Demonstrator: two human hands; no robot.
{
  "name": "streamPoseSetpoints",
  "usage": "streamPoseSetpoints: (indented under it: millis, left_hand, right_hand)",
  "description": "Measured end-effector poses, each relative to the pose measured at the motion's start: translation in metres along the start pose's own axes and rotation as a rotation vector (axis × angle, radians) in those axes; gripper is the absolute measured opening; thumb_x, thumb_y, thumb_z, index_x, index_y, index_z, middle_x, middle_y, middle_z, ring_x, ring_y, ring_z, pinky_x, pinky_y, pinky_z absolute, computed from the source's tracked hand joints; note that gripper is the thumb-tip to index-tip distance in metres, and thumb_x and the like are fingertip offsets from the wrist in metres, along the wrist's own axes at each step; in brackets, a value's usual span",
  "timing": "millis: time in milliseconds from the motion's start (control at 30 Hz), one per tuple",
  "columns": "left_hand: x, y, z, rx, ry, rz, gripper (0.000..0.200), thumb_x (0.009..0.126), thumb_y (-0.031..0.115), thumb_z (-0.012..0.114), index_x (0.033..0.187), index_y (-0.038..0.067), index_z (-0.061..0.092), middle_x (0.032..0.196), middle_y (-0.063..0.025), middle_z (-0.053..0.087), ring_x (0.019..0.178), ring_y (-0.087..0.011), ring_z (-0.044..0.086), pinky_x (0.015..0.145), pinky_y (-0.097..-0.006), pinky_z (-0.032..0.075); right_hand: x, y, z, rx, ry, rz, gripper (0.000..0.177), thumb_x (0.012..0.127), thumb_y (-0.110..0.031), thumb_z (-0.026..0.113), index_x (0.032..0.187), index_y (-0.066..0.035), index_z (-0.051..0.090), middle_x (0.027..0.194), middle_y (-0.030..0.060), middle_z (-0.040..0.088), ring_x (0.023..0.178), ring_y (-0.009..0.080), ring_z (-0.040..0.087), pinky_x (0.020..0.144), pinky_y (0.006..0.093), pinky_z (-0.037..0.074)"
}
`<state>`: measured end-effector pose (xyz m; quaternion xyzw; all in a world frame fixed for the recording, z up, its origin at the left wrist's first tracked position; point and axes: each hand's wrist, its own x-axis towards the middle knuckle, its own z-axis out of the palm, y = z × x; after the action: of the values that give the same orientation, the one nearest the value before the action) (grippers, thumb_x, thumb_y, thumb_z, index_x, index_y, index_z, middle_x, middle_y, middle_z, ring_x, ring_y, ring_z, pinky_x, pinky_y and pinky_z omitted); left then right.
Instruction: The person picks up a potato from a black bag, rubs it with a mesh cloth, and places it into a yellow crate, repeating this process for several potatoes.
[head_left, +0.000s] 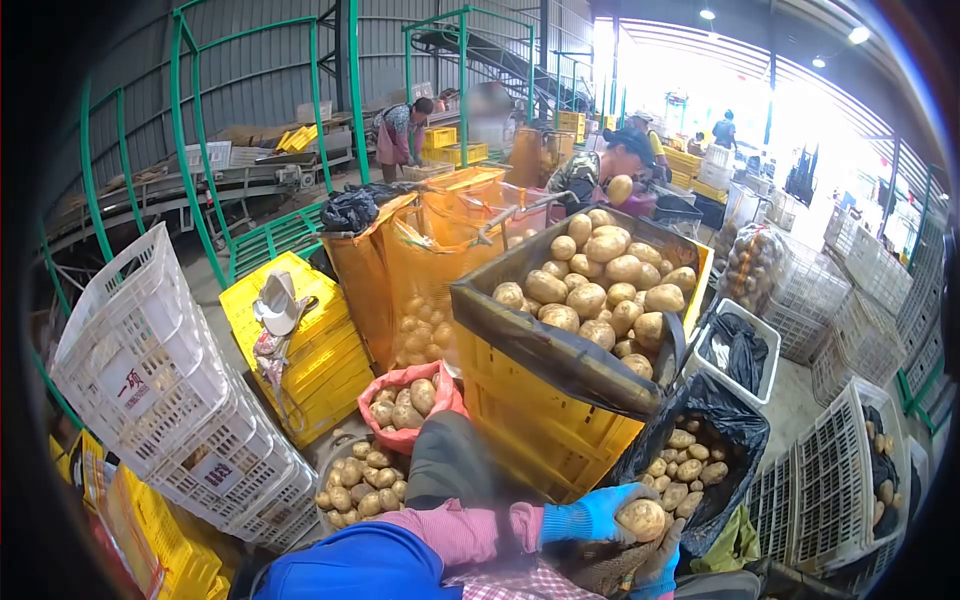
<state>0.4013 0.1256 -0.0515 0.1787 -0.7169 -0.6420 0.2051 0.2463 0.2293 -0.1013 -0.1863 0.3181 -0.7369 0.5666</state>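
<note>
My left hand [592, 515], in a blue glove with a pink sleeve, reaches across from the left and grips a round potato [641, 519]. My right hand [660, 568], in a blue and grey glove, cups the same potato from below at the bottom edge of the view. Just beyond the hands a black bag [735, 425] stands open with several potatoes in it. Above it a tilted yellow crate [540, 415] with a dark liner is heaped with potatoes.
A red mesh bag [385, 383] and a basin of potatoes [360, 480] sit to the left. White crates [150, 370] and yellow crates [315, 350] are stacked at left, more white crates [840, 480] at right. Orange net sacks [430, 250] stand behind; other workers are farther back.
</note>
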Motion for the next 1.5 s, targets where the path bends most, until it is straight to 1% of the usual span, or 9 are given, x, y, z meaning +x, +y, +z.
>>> streamPoseSetpoints:
  millis: [200, 333, 433, 500, 833, 1100, 1300, 1400, 1500]
  left_hand:
    - [0.003, -0.017, 0.005, -0.079, 0.094, 0.126, 0.077, 0.078, 0.009, 0.081, 0.145, 0.006, 0.043, 0.135, -0.0109, 0.054, 0.129, -0.0215, 0.05, 0.109, -0.036, 0.041]
    - [0.005, -0.019, 0.017, -0.269, 0.146, -0.04, 0.078, 0.084, 0.022, 0.083, 0.147, 0.006, 0.04, 0.137, -0.0112, 0.051, 0.128, -0.0204, 0.049, 0.11, -0.0356, 0.04]
    - [0.009, -0.021, 0.022, -0.332, 0.158, 0.056, 0.076, 0.084, 0.023, 0.083, 0.146, 0.008, 0.041, 0.135, -0.0095, 0.052, 0.126, -0.0192, 0.049, 0.109, -0.0355, 0.041]
    - [0.017, -0.027, 0.024, -0.351, 0.184, 0.061, 0.074, 0.083, 0.022, 0.084, 0.144, 0.008, 0.044, 0.134, -0.0085, 0.052, 0.123, -0.0188, 0.051, 0.106, -0.0345, 0.044]
    - [0.06, -0.012, 0.019, -0.099, 0.08, 0.279, 0.11, 0.061, 0.017, 0.097, 0.149, 0.001, 0.034, 0.146, -0.0143, 0.047, 0.133, -0.0222, 0.049, 0.109, -0.0355, 0.045]
    - [0.056, -0.007, 0.037, -0.399, 0.081, -0.028, 0.1, 0.077, 0.009, 0.085, 0.156, 0.002, 0.025, 0.147, -0.0135, 0.047, 0.133, -0.0211, 0.049, 0.113, -0.0351, 0.04]
    - [0.046, -0.017, 0.025, -0.46, 0.066, 0.035, 0.103, 0.081, 0.036, 0.083, 0.157, 0.004, 0.021, 0.153, -0.0159, 0.043, 0.104, -0.0185, 0.067, 0.076, -0.0244, 0.057]
    - [0.039, -0.011, 0.037, -0.536, 0.152, 0.065, 0.1, 0.083, 0.038, 0.081, 0.157, 0.006, 0.023, 0.148, -0.0158, 0.048, 0.088, -0.0163, 0.069, 0.058, -0.0203, 0.053]
    - [0.03, -0.023, 0.031, -0.76, 0.141, -0.045, 0.089, 0.091, 0.031, 0.075, 0.156, 0.001, 0.021, 0.145, -0.0187, 0.048, 0.09, -0.0204, 0.07, 0.067, -0.024, 0.056]
  right_hand:
    - [-0.003, -0.003, -0.003, 0.015, -0.06, 0.066, 0.059, 0.105, -0.047, 0.046, 0.142, -0.002, 0.046, 0.138, 0.0153, 0.057, 0.118, 0.0282, 0.061, 0.1, 0.0416, 0.052]
    - [-0.013, -0.017, 0.018, -0.331, -0.035, -0.22, 0.052, 0.106, -0.038, 0.043, 0.143, 0.0, 0.045, 0.137, 0.0162, 0.056, 0.12, 0.0275, 0.06, 0.101, 0.0406, 0.051]
    - [-0.006, -0.023, 0.024, -0.442, -0.045, -0.433, 0.052, 0.103, -0.039, 0.048, 0.136, 0.001, 0.051, 0.128, 0.0175, 0.062, 0.113, 0.0292, 0.064, 0.098, 0.0417, 0.053]
    - [-0.019, -0.038, 0.03, -0.127, 0.02, -0.088, 0.049, 0.107, -0.036, 0.041, 0.137, 0.001, 0.051, 0.128, 0.0158, 0.062, 0.115, 0.0275, 0.063, 0.099, 0.0398, 0.051]
    - [0.01, -0.023, -0.022, 0.038, 0.156, -0.316, 0.044, 0.101, -0.031, 0.061, 0.132, 0.0, 0.056, 0.119, 0.011, 0.065, 0.109, 0.021, 0.064, 0.099, 0.0351, 0.05]
    - [-0.004, -0.041, -0.01, 0.168, 0.227, -0.231, 0.05, 0.093, -0.021, 0.073, 0.134, -0.001, 0.054, 0.121, 0.0109, 0.066, 0.108, 0.0217, 0.066, 0.094, 0.037, 0.055]
    - [0.0, -0.031, -0.012, 0.285, 0.177, -0.181, 0.049, 0.092, -0.023, 0.074, 0.132, -0.001, 0.056, 0.12, 0.0118, 0.067, 0.105, 0.0219, 0.067, 0.091, 0.0368, 0.056]
    - [-0.006, -0.03, -0.012, 0.128, 0.136, -0.199, 0.048, 0.091, -0.022, 0.076, 0.13, 0.0, 0.057, 0.117, 0.0103, 0.068, 0.104, 0.0208, 0.067, 0.09, 0.0348, 0.055]
    - [-0.004, -0.024, -0.013, -0.109, 0.215, -0.343, 0.048, 0.089, -0.023, 0.078, 0.128, 0.0, 0.058, 0.114, 0.0087, 0.069, 0.103, 0.0188, 0.066, 0.091, 0.0328, 0.054]
